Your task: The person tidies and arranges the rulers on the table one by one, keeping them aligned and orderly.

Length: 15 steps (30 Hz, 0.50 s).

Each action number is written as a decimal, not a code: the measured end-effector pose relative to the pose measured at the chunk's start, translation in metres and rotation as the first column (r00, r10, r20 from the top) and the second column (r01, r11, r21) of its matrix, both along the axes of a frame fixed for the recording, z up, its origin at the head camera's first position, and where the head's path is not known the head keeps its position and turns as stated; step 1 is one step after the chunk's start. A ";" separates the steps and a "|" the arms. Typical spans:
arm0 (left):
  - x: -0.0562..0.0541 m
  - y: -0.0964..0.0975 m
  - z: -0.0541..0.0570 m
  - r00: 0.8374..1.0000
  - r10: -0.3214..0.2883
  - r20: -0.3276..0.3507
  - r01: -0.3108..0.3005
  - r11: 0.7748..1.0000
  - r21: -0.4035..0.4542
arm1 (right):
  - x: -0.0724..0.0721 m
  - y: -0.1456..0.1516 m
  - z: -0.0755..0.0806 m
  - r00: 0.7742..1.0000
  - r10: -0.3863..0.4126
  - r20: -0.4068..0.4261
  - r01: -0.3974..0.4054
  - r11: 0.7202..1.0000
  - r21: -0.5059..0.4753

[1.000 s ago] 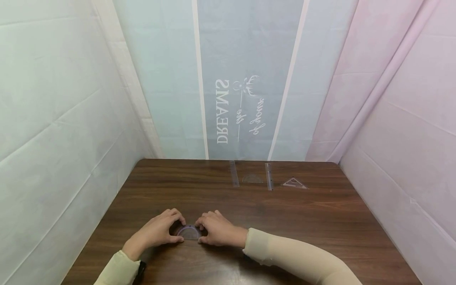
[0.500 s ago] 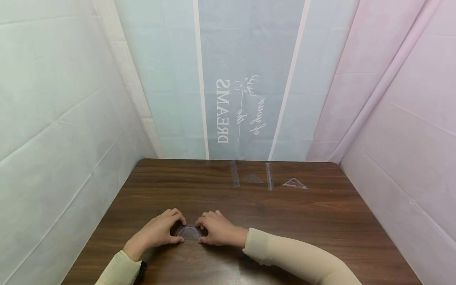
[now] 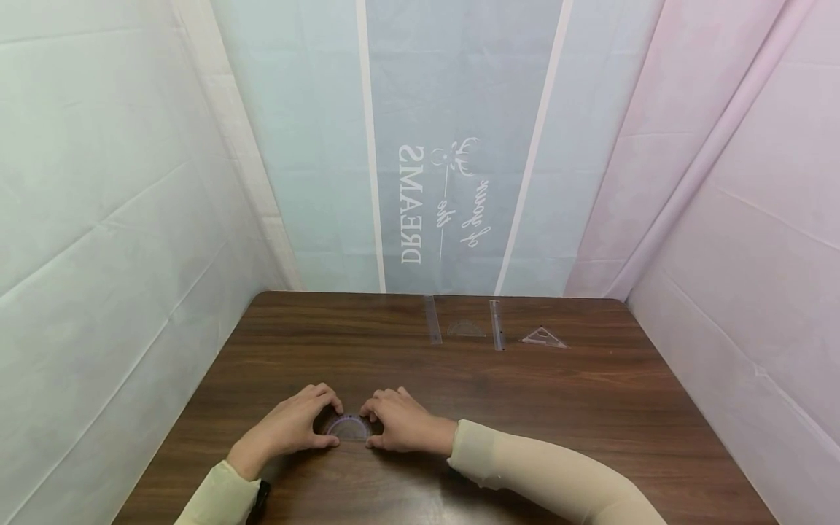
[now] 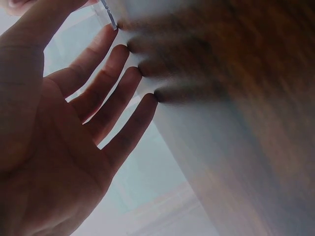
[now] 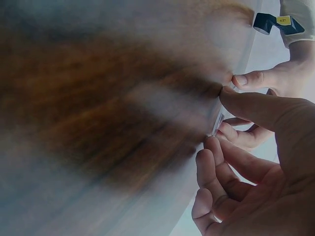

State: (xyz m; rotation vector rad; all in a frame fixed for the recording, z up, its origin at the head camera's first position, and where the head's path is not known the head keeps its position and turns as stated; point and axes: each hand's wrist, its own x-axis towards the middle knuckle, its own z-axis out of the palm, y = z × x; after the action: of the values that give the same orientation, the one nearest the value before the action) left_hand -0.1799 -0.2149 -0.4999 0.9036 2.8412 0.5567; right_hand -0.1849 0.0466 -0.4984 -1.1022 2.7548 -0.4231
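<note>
Head view: the semicircular protractor (image 3: 349, 429) lies on the surface (image 3: 558, 401), arc facing away from the person, long axis left to right; the left hand (image 3: 297, 419) and right hand (image 3: 405, 423), half open, grip its ends between thumb and forefinger; left wrist view: fingers spread, tips lowered to the surface; right wrist view: thumb and forefinger at the protractor's edge, remaining fingers bent.

Ends of protractor (image 3: 350, 430) partly covered by left hand (image 3: 295, 421) and right hand (image 3: 402, 423), markings too small to be read, tabletop (image 5: 98, 118) beside right hand blurred.
</note>
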 end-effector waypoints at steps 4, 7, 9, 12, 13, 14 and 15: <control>0.000 0.000 0.000 1.000 0.012 0.008 -0.012 1.000 -0.007 | 0.000 0.000 0.000 1.000 -0.002 -0.004 0.002 1.000 -0.004; -0.001 0.000 0.000 1.000 0.018 0.017 -0.018 1.000 -0.013 | 0.001 0.001 0.000 1.000 -0.001 -0.006 0.001 1.000 -0.006; -0.001 0.000 0.000 1.000 0.017 0.021 -0.017 1.000 -0.013 | 0.001 0.001 0.000 1.000 -0.001 -0.006 0.000 1.000 -0.007; 0.000 0.000 0.000 1.000 0.015 0.021 -0.015 1.000 -0.009 | 0.001 0.001 -0.001 1.000 0.002 -0.006 -0.002 1.000 -0.010; 0.000 0.001 0.001 1.000 0.013 0.018 -0.013 1.000 -0.007 | 0.000 0.001 0.000 1.000 0.002 -0.008 -0.002 1.000 -0.010; 0.001 0.001 0.001 1.000 0.013 0.018 -0.013 1.000 -0.006 | 0.000 0.002 -0.001 1.000 0.002 -0.007 -0.002 1.000 -0.010; 0.001 0.001 0.001 1.000 0.013 0.020 -0.013 1.000 -0.003 | 0.000 0.002 0.000 1.000 0.004 -0.008 -0.004 1.000 -0.012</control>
State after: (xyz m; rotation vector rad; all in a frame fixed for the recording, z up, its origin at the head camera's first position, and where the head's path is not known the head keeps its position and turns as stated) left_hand -0.1792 -0.2136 -0.4991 0.8738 2.8312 0.5596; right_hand -0.1846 0.0484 -0.4987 -1.1141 2.7605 -0.4367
